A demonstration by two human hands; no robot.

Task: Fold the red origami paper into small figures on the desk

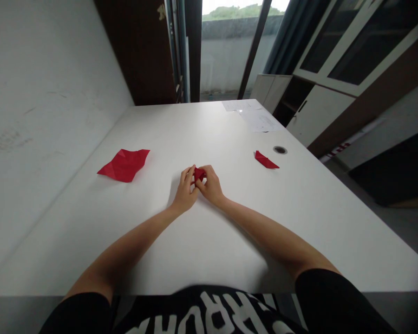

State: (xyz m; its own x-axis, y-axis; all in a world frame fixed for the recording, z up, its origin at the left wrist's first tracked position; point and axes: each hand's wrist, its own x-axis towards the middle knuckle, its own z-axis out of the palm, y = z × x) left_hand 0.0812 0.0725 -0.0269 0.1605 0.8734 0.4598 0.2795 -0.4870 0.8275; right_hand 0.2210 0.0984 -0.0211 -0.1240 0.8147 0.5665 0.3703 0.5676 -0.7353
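Between my hands, at the middle of the white table, is a small folded piece of red paper. My left hand grips it from the left, with the fingertips on its edge. From the right, my right hand pinches it between thumb and fingers. The lower part of the paper is partly hidden by the fingers. To the left lies a creased, mostly unfolded sheet of red paper. A narrow folded red paper piece rests on the right side of the table.
White printed sheets lie at the table's far right corner. A round cable hole is set near the right edge. A wall borders the left side, and white cabinets stand beyond the right edge.
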